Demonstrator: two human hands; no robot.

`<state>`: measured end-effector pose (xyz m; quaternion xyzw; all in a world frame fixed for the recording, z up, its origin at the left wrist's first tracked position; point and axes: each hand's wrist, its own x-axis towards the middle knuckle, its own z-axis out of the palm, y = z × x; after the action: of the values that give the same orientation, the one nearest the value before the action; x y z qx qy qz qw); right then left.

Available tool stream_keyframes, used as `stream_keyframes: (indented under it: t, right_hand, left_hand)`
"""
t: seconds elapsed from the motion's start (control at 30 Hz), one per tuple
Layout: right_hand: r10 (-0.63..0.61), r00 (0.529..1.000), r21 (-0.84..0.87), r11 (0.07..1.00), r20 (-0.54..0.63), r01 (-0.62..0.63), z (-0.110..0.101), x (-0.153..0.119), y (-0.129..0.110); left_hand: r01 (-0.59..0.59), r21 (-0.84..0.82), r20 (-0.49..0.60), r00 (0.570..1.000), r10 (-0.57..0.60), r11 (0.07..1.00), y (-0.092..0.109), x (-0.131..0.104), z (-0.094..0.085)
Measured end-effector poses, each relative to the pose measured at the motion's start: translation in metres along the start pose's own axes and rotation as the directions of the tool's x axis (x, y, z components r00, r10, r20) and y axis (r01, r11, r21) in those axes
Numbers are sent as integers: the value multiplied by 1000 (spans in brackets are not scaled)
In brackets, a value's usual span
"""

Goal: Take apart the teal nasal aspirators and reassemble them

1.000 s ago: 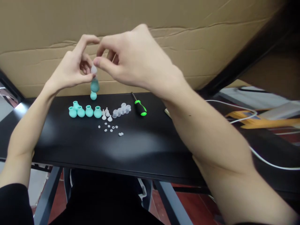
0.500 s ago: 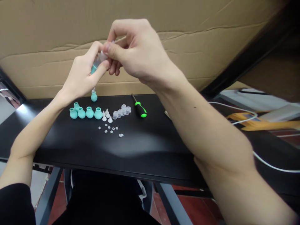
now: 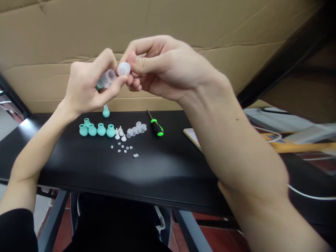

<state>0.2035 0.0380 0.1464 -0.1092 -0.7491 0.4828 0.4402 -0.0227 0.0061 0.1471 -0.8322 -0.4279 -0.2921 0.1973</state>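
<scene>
In the head view, holding up in the left hand point(image 3: 88, 84) a translucent, round-mouthed plastic cup point(image 3: 108, 77) beside a teal, rounded piece point(image 3: 99, 85) mostly hidden by the palm, with fingers curled closed around the cup. Turned mouth outward, apparently to leave the rim uncovered. Beside it, between left thumb and right hand point(image 3: 162, 66), raising a milky-white, cone-like plastic piece point(image 3: 123, 69), probably for a clear look; right fingers bunched at its edge, but cannot tell whether gripping or only touching. Laid out below on the black counter point(image 3: 157, 182), seemingly by kind for easy picking: teal, open-necked round bulbs point(image 3: 101, 130), small white cone-shaped parts point(image 3: 120, 132), clear plastic cups point(image 3: 136, 129) and tiny translucent discs point(image 3: 125, 151). Set farther back, near the left wrist, a separate teal bulb with a pale top point(image 3: 106, 112), partly covered. Placed to the right, a black-and-green screwdriver point(image 3: 156, 127). Partly blocked by the right forearm point(image 3: 236, 147), a flat, pale-rimmed, phone-like object point(image 3: 191, 134). Hemmed in behind by creased brown cardboard point(image 3: 210, 21).
</scene>
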Motion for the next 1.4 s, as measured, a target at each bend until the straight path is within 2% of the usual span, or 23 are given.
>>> stream_keyframes:
  t: [0.13, 0.27, 0.37, 0.5, 0.63, 0.77, 0.9, 1.07, 1.17, 1.3, 1.4]
  right_hand:
    - [24, 1000, 40, 999, 18, -24, -3, 1, 7]
    - [52, 998, 80, 995, 36, -54, 1, 1, 11]
    - [48, 999, 69, 997, -21, -47, 5, 2, 11]
    - [8, 990, 7, 1000, -143, -8, 12, 3, 12]
    - [-69, 958, -146, 989, -278, 28, 18, 1, 10]
    - [-109, 966, -243, 969, -236, 50, 17, 1, 9]
    - [-130, 971, -160, 982, -203, 98, 15, 3, 12]
    - [-176, 951, -143, 979, -255, 143, 19, 5, 15]
    - [-197, 938, -198, 970, -286, 143, 22, 6, 18]
    - [-250, 917, -321, 936, -311, 146, 25, 6, 24]
    - [-258, 885, -455, 889, -387, 60, 28, 7, 28]
  left_hand:
    - [-19, 1, 14, 1000, 19, 1000, -3, -1, 3]
    - [-49, 68, -75, 996, 55, 996, -7, -2, 8]
    - [-36, 46, -107, 993, 40, 998, -8, -1, 10]
    - [-8, -17, -39, 999, 7, 1000, -9, 5, 12]
    - [10, -67, 37, 999, -7, 998, -13, 10, 16]
    - [28, -68, 42, 999, -25, 997, -16, 12, 17]
    - [-1, -84, 2, 1000, 1, 996, -16, 13, 15]
    - [-24, -39, -123, 992, 19, 999, -17, 10, 13]
    - [-10, 24, -133, 991, 13, 1000, -17, 8, 14]
    - [-16, 55, -89, 996, 20, 998, -17, 9, 14]
    - [-55, 74, -44, 997, 59, 996, -22, 13, 17]
